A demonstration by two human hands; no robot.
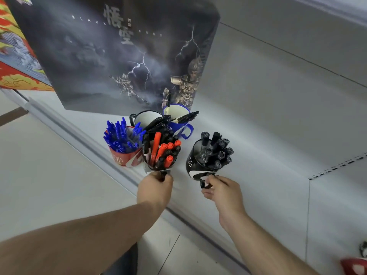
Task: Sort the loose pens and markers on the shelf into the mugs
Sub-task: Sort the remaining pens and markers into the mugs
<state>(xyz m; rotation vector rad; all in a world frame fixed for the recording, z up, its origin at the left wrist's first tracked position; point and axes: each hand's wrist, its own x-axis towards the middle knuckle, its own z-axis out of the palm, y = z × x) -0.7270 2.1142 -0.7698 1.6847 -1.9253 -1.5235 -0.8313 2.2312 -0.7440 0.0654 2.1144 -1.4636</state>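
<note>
Both arms are stretched out over the white shelf [248,135], forearms bare, reaching from low in the view up toward a cluster of mugs. The left hand [155,187] is knuckles-up, fingers curled tight round the handle of a black mug [156,165] stuffed with red and black markers [164,149]. The right hand [220,187] sits a little to the side, fingers and thumb pinching the handle of a second black mug [196,163], this one packed with black pens [216,149], caps fanned outward. The two black mugs are apart, handles pointing back at the person.

Just left of the first mug, touching or nearly so, a red mug [123,157] bristles with blue pens [121,135]. Behind them a white-lined mug with a dark rim [145,117] stands beside a blue mug [178,120], which holds a few black markers [186,117] leaning over its rim. A large dark game poster box [119,52] stands upright at the back of the shelf, with a bright red and yellow box [17,76] off to its left.
</note>
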